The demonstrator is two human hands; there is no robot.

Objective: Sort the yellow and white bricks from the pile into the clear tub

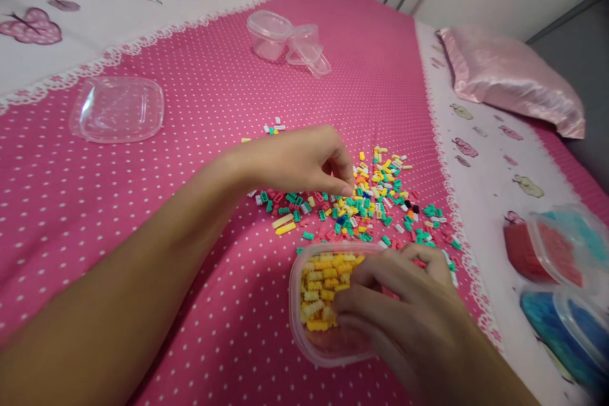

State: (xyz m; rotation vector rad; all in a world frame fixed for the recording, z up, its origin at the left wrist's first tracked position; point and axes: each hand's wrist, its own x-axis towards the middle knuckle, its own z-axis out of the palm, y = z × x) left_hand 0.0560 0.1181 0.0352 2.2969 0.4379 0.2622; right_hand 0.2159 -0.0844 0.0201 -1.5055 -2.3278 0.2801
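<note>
A loose pile of small toy building bricks (366, 206) in yellow, green, white, red and orange lies on the pink dotted bedspread. My left hand (304, 158) reaches over it from the left, thumb and fingertips closed in a pinch at the pile; whatever they grip is too small to make out. In front of the pile stands a clear plastic container (295, 336), partly filled with yellow bricks (328, 279). My right hand (404, 317) covers its right side with curled fingers down among the yellow bricks. Its fingertips are hidden, as is anything they hold.
A clear lid (118, 109) lies at the left. Farther back are a clear lidded tub (269, 35) and more clear plastic pieces (308, 51). At the right edge sit containers with red contents (542, 254) and blue contents (556, 323). A pink pillow (514, 79) lies beyond them.
</note>
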